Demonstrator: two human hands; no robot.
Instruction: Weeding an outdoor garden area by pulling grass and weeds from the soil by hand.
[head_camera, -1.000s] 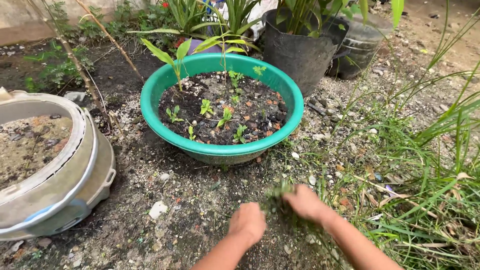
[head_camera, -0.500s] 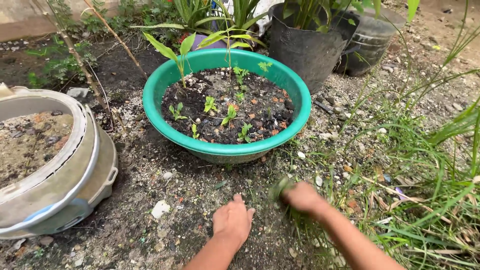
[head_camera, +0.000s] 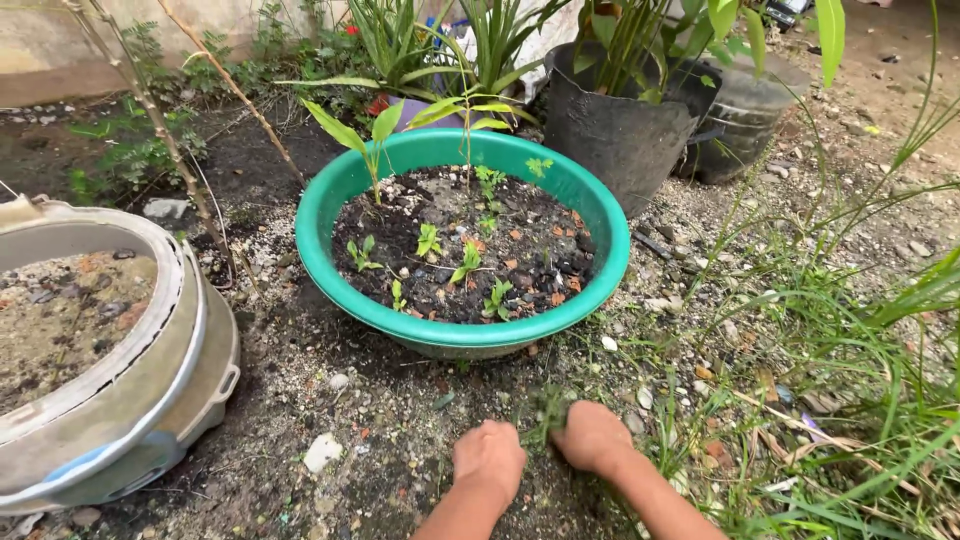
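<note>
My right hand (head_camera: 592, 437) is low on the gravelly soil, fingers curled around a small green weed tuft (head_camera: 548, 408) that sticks up just left of its knuckles. Close beside the tuft's left side, my left hand (head_camera: 490, 458) is a closed fist resting on the dirt; I see nothing in it. Both hands are just in front of a round green basin (head_camera: 322, 250) filled with dark soil and several small seedlings (head_camera: 465, 262).
A worn beige tub (head_camera: 190, 350) holding sandy soil sits at the left. Behind the basin stand a black grow bag (head_camera: 610, 125) and a dark pot (head_camera: 745, 110) with leafy plants. Long grass (head_camera: 860, 330) fills the right side. Bare twigs (head_camera: 180, 150) rise at the back left.
Both hands have drawn closer together around the weed tuft. The left hand, flat and open half a second ago, is now a fist. The view has tilted slightly.
</note>
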